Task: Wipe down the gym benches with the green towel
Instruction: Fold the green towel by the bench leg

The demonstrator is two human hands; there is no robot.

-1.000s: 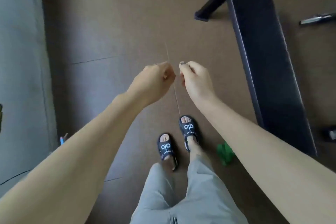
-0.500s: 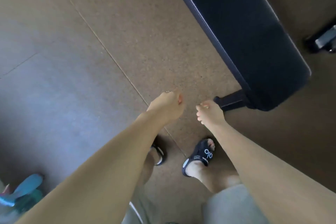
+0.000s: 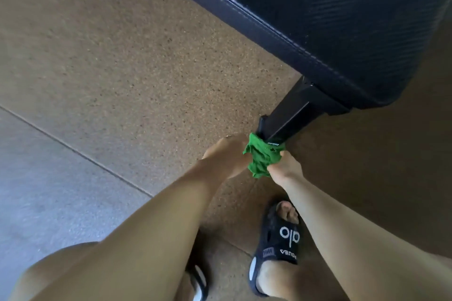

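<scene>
A crumpled green towel (image 3: 263, 159) lies on the floor against the foot of the black bench leg (image 3: 286, 120). My right hand (image 3: 286, 168) grips its right side, fingers curled into the cloth. My left hand (image 3: 227, 156) is at the towel's left edge with fingers bent toward it; whether they hold the cloth is hidden. The black padded gym bench (image 3: 330, 14) fills the upper right, close above both hands.
Brown speckled rubber floor tiles (image 3: 122, 68) spread to the left, with a grey tile at lower left. My right foot in a black slide sandal (image 3: 276, 244) stands just below the hands; my left sandal (image 3: 199, 283) shows near the bottom edge.
I have bent lower and closer to the bench end. Both hands dropped from empty in mid-air to the green towel at the bench leg, and the right hand took hold of it.
</scene>
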